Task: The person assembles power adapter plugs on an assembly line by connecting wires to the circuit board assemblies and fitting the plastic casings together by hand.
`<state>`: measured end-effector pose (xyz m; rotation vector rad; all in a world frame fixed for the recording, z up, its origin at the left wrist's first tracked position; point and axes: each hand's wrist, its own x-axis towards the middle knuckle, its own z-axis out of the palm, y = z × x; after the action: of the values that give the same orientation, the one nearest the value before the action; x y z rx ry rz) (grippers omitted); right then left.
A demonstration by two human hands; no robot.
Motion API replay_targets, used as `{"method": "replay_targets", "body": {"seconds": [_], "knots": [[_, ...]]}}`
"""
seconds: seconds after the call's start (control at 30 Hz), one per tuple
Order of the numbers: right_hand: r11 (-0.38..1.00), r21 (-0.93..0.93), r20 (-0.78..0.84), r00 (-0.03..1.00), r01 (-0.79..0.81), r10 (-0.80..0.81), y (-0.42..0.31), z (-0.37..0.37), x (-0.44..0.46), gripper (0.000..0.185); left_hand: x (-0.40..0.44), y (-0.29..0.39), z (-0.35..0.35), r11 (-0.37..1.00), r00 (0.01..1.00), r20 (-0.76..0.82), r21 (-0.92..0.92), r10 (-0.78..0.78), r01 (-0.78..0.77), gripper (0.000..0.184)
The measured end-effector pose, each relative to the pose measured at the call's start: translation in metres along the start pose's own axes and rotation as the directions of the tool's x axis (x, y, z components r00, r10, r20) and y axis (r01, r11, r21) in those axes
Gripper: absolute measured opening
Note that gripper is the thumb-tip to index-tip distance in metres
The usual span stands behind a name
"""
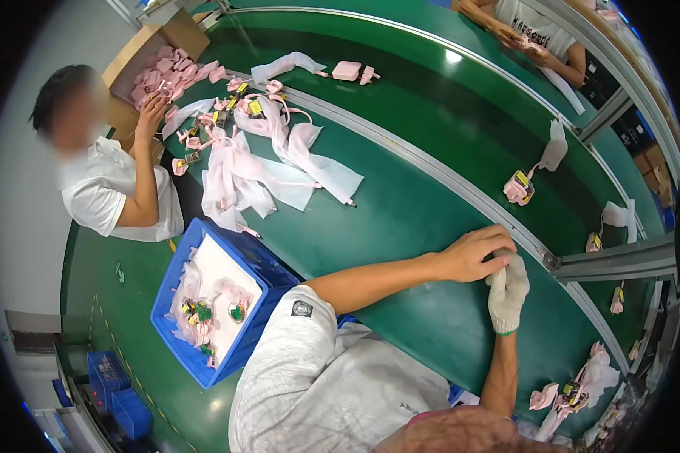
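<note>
My left hand [477, 255] is bare and bends over the fingertips of my right hand, its fingers curled against the knit glove [505, 308]. My right hand [511, 285] wears this off-white glove with a green cuff edge. Its fingertips are partly covered by my left hand, so whether anything small lies between them is hidden. Both hands meet above the green worktop [400, 317], close to the metal rail [438, 167] of the conveyor. Right of my gloved arm lies a pink charger-like part with a white wrap [574, 392].
A blue bin [230, 362] holds wrapped parts with green circuit boards. Pink plug units in white sleeves [238, 170] are heaped farther left. A co-worker [117, 185] reaches to a carton [125, 64] of pink housings. Several units ride the green belt [431, 98]; another person [536, 38] works across.
</note>
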<state>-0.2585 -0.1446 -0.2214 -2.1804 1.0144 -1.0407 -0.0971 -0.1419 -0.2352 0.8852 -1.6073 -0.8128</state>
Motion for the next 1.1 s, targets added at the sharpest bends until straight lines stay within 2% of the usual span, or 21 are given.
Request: {"method": "replay_targets", "body": {"seconds": [0.07, 0.23, 0.3, 0.37, 0.43, 0.5, 0.6, 0.7, 0.77, 0.8, 0.9, 0.93, 1.03, 1.1], "knots": [[0.987, 0.081, 0.042, 0.990, -0.140, 0.137, 0.002, -0.001, -0.004, 0.023, 0.000, -0.003, 0.001, 1.000, 1.000, -0.022, 0.010, 0.009, -0.009, 0.017], [0.983, 0.067, 0.073, 0.983, -0.174, 0.169, -0.002, -0.005, -0.002, 0.028, 0.006, -0.002, -0.004, 0.995, 0.993, -0.099, 0.076, 0.067, -0.059, 0.014], [0.958, 0.105, 0.085, 0.963, -0.266, 0.257, -0.003, -0.004, -0.003, 0.034, 0.013, 0.000, -0.015, 0.991, 0.989, -0.120, 0.111, 0.086, -0.073, 0.013], [0.942, 0.130, 0.106, 0.949, -0.310, 0.298, -0.005, -0.004, -0.006, 0.037, 0.029, 0.008, -0.046, 0.900, 0.977, 0.019, 0.385, 0.212, -0.202, 0.011], [0.973, 0.139, 0.076, 0.981, -0.186, 0.176, -0.007, -0.005, -0.003, 0.042, 0.051, 0.013, -0.091, 0.780, 0.937, 0.073, 0.535, 0.341, -0.326, 0.012], [0.982, 0.155, 0.065, 0.993, -0.108, 0.099, -0.004, -0.002, -0.002, 0.044, 0.069, 0.009, -0.141, 0.636, 0.957, 0.062, 0.735, 0.282, -0.235, 0.014], [0.925, 0.182, 0.114, 0.941, -0.334, 0.318, 0.006, -0.004, -0.010, 0.050, 0.087, -0.027, -0.229, 0.435, 0.984, -0.057, 0.900, 0.170, -0.023, 0.017], [0.908, 0.200, 0.112, 0.929, -0.369, 0.353, 0.005, -0.006, -0.008, 0.051, 0.087, -0.074, -0.305, 0.181, 0.971, -0.233, 0.959, 0.056, 0.220, 0.029], [0.899, 0.211, 0.106, 0.923, -0.385, 0.370, 0.001, -0.005, -0.006, 0.052, 0.083, -0.087, -0.332, 0.060, 0.930, -0.366, 0.928, -0.029, 0.367, 0.040], [0.900, 0.214, 0.090, 0.925, -0.379, 0.368, -0.001, -0.005, -0.003, 0.052, 0.079, -0.098, -0.337, 0.063, 0.931, -0.364, 0.929, -0.033, 0.365, 0.040], [0.909, 0.223, 0.041, 0.935, -0.352, 0.352, -0.004, -0.004, 0.003, 0.054, 0.077, -0.111, -0.345, -0.090, 0.915, -0.400, 0.915, -0.060, 0.394, 0.044], [0.917, 0.224, 0.033, 0.943, -0.329, 0.330, -0.004, -0.004, 0.004, 0.052, 0.082, -0.111, -0.345, -0.088, 0.916, -0.397, 0.916, -0.056, 0.392, 0.044], [0.932, 0.228, 0.019, 0.958, -0.282, 0.286, -0.001, -0.004, 0.003, 0.050, 0.093, -0.109, -0.342, -0.080, 0.777, -0.475, 0.869, -0.413, 0.488, 0.044], [0.923, 0.222, 0.034, 0.948, -0.315, 0.316, -0.004, -0.003, 0.003, 0.052, 0.091, -0.109, -0.341, -0.066, 0.771, -0.473, 0.866, -0.426, 0.495, 0.043]]}}
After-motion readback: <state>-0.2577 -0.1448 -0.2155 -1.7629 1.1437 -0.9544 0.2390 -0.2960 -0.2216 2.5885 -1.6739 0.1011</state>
